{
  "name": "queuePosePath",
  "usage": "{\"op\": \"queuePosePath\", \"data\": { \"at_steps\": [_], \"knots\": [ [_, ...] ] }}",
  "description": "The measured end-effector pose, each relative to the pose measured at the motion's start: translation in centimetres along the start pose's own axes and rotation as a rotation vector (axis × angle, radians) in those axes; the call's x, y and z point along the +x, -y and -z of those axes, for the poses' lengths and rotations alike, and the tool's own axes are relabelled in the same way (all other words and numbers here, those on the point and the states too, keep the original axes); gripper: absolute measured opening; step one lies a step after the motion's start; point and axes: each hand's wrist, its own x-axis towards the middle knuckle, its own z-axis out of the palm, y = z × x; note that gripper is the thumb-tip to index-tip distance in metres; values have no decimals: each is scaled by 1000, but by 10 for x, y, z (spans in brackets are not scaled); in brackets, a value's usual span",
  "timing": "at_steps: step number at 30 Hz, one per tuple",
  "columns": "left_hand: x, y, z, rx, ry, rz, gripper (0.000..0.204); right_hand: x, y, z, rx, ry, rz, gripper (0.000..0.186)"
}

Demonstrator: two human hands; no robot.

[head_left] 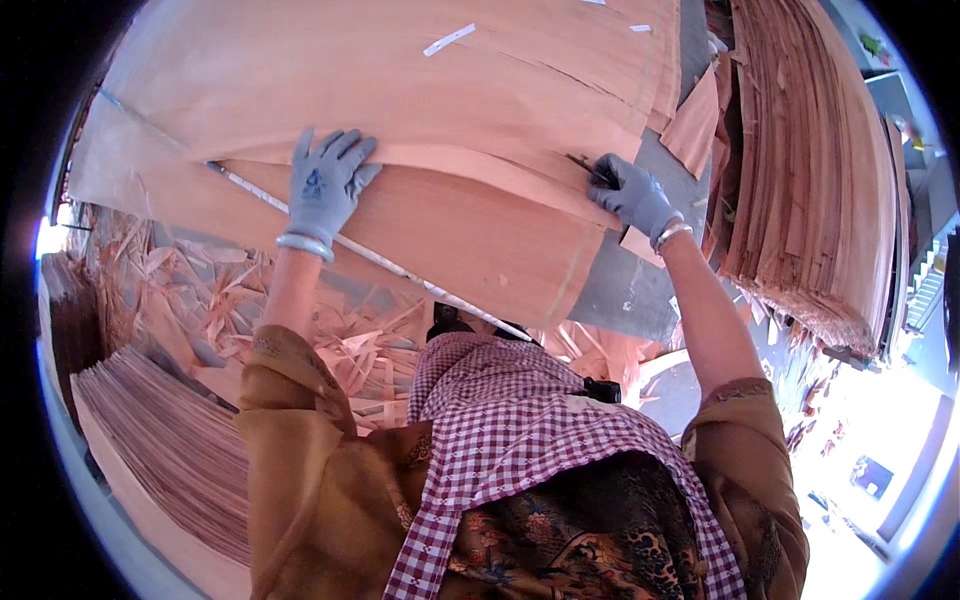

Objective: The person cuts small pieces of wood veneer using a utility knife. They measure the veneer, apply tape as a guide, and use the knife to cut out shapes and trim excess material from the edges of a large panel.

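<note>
My left hand (pixel 325 190), in a grey glove, lies with fingers spread on a large thin sheet of reddish wood veneer (pixel 430 90). The sheet's near edge bows up between my hands. Gloved in grey too, my right hand (pixel 635 195) is closed round a small dark tool (pixel 592 168) with a thin pointed end, at the sheet's right side; its exact kind is hard to make out. Below that edge shows another veneer layer (pixel 450 235). A long thin white rod (pixel 400 272) crosses it slantwise, passing by my left wrist.
A tall stack of veneer sheets (pixel 800 170) stands at right, and another stack (pixel 165 450) at lower left. Torn veneer scraps (pixel 220 305) litter the floor. A grey surface (pixel 625 290) shows beside the sheets. White strips (pixel 449 40) lie on the top veneer.
</note>
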Motion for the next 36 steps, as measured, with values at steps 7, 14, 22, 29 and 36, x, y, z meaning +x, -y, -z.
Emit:
{"op": "queuePosePath", "data": {
  "at_steps": [7,14,22,29,36],
  "knots": [
    [63,8,41,53,-77,-51,28,30,-47,-9,127,20,186,33],
    [64,8,57,4,-17,-87,29,25,-39,-16,182,-23,152,31],
    [-11,35,8,-50,-103,265,37,18,-33,-15,229,-39,166,30],
    [-31,61,-19,191,5,461,34,-14,16,18,-25,19,86,24],
    [-42,74,-26,-46,-63,566,42,20,158,-17,242,301,189,21]
  ]
}}
